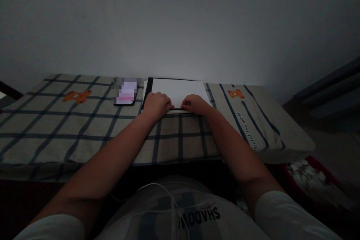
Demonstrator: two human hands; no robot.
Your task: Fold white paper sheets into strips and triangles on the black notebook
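1. While both arms reach forward, my left hand (157, 104) rests on the near left corner of the paper (178, 90), fingers curled down, thumb and fingertips closed on the sheet's near edge.
2. My right hand (195, 104) lies just beside it at the same edge, fingers bent and pinching the paper there; the two hands are near each other but apart, with a small gap between them.
3. That paper is a white sheet lying flat on a dark board (147, 93), whose black margin shows along the left side and under the near edge.
4. Under the board is a bed (84, 127) covered in beige cloth with dark blue checks and small orange bear prints.
5. Just left of the board lies a phone (125, 92), screen up and lit, touching nothing else that I can see.
6. Right of the board sits a pillow (253, 116) in matching cloth, with printed lettering along its near side.
7. Behind it all rises a plain pale wall (180, 22).
8. Close to me, a thin white cable (171, 198) runs over my shirt (202, 215).
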